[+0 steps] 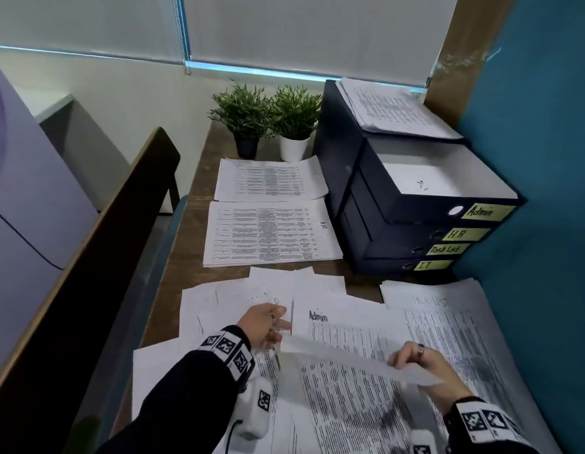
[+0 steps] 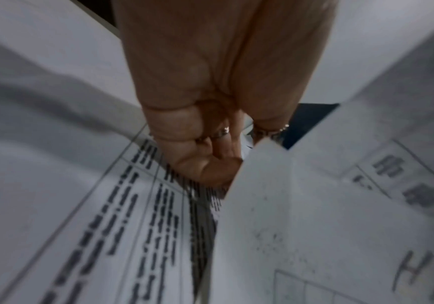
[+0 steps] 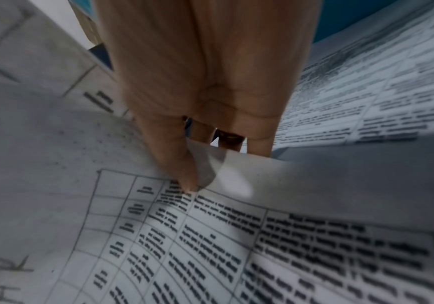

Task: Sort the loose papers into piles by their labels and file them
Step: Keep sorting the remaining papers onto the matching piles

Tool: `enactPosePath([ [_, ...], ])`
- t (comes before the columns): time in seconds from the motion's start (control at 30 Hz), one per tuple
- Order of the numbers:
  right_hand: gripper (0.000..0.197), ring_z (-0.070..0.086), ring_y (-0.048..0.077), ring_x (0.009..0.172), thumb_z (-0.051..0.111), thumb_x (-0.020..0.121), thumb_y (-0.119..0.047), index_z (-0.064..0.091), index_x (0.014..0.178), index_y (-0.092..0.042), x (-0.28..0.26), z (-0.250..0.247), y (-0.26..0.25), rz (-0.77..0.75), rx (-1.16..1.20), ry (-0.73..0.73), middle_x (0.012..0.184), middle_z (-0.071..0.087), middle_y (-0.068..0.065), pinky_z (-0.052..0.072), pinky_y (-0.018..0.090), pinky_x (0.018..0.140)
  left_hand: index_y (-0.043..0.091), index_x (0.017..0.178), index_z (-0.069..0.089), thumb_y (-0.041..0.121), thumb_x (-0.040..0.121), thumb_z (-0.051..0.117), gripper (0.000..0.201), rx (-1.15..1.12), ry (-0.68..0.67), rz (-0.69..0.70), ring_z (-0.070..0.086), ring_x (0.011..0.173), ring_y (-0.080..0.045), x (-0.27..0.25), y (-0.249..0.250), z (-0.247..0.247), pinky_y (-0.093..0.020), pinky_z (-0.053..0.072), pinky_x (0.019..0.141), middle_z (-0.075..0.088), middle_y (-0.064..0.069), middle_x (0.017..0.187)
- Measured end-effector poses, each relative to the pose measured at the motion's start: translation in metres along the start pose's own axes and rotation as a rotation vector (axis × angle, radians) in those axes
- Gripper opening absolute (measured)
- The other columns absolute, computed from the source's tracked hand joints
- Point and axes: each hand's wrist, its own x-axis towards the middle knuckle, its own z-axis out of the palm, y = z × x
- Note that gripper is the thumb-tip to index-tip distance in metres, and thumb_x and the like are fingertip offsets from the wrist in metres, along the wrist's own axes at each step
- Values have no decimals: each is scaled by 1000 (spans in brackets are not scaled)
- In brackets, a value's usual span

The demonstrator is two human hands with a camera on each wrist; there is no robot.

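My right hand (image 1: pixel 415 358) pinches the right end of a printed sheet (image 1: pixel 346 357) lifted above the desk; the thumb (image 3: pixel 184 172) presses on it. The right wrist view shows "HR" handwritten on that sheet (image 3: pixel 210 246). My left hand (image 1: pixel 268 326) is at the sheet's left end, with its fingers (image 2: pixel 210 170) curled against the raised edge (image 2: pixel 257 185). Under the sheet lies a page marked "Admin" (image 1: pixel 318 316) among loose papers (image 1: pixel 333 407). An HR pile (image 1: pixel 271 234) and another pile (image 1: pixel 271 180) lie further back. A "Task List" pile (image 1: pixel 448 322) sits at the right.
Stacked dark binders labelled Admin (image 1: pixel 487 211), HR (image 1: pixel 461 234), Task List (image 1: pixel 446 249) and IT (image 1: pixel 428 265) stand at the back right, with papers (image 1: pixel 396 109) on top. Two potted plants (image 1: pixel 268 119) stand behind the piles. A blue wall (image 1: pixel 546 191) bounds the right, a dark partition (image 1: pixel 104 240) the left.
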Motion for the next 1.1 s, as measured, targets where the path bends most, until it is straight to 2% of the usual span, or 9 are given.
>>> enactPosePath([
  [0.2, 15, 63, 17, 88, 65, 77, 7, 63, 86, -5, 1, 4, 6, 100, -5, 73, 88, 71, 5, 46, 30, 81, -4, 102, 65, -5, 86, 46, 25, 506, 21, 246, 58, 88, -21, 15, -4, 9, -17, 46, 64, 63, -13, 94],
  [0.37, 13, 62, 10, 77, 66, 81, -20, 60, 84, -10, -3, 1, 1, 93, -73, 132, 78, 68, 0, 47, 26, 75, 3, 80, 60, -12, 86, 48, 20, 318, -55, 248, 53, 59, -9, 10, 0, 4, -14, 42, 53, 57, 6, 60],
  [0.47, 19, 48, 14, 60, 65, 82, -23, 51, 74, -13, -4, 1, -2, 99, -112, 174, 65, 55, 0, 41, 25, 61, 14, 76, 45, -5, 93, 43, 25, 42, -66, 156, 43, 64, -16, 8, -1, -8, -27, 39, 60, 49, 0, 70],
  [0.57, 27, 59, 24, 81, 67, 79, -31, 56, 88, -8, 0, 0, 0, 119, -125, 156, 85, 63, 8, 43, 29, 71, 14, 88, 52, -8, 93, 41, 25, -139, -103, 143, 49, 73, -21, 7, -4, -22, -31, 45, 62, 53, -9, 80],
  [0.7, 29, 62, 23, 97, 70, 75, -24, 58, 95, -7, 5, 5, -12, 112, -34, 82, 95, 68, 6, 45, 29, 81, 11, 92, 52, -3, 95, 43, 16, -240, -185, 139, 52, 48, -12, -9, 5, -26, -21, 47, 43, 61, -4, 63],
  [0.8, 54, 57, 32, 112, 70, 74, -20, 49, 121, -4, 10, 6, -15, 118, -72, 103, 112, 63, 14, 45, 42, 95, 9, 89, 56, -3, 96, 40, 21, -216, -5, 136, 58, 54, -14, -6, 7, -30, -23, 49, 46, 65, -7, 73],
  [0.9, 86, 47, 37, 122, 73, 71, -20, 24, 142, -12, 15, 2, -9, 140, -148, 116, 129, 49, 25, 35, 50, 107, 13, 93, 64, 6, 92, 51, 15, 140, 377, 208, 58, 84, -23, 7, -3, -47, -30, 45, 74, 64, -14, 106],
  [1.0, 45, 55, 21, 106, 66, 81, -11, 47, 122, -10, 18, 1, -4, 126, -229, 48, 113, 60, 4, 43, 31, 93, 31, 119, 50, 28, 76, 72, 48, 762, 413, 142, 45, 118, -20, 0, -9, -59, -36, 38, 103, 47, 4, 122],
  [1.1, 20, 55, 18, 88, 60, 82, 4, 55, 85, -15, 15, 1, -7, 78, -203, 19, 86, 61, -1, 43, 29, 84, 34, 133, 37, 34, 65, 81, 80, 971, 329, 76, 31, 129, -20, -4, -9, -58, -41, 33, 107, 31, 3, 137],
])
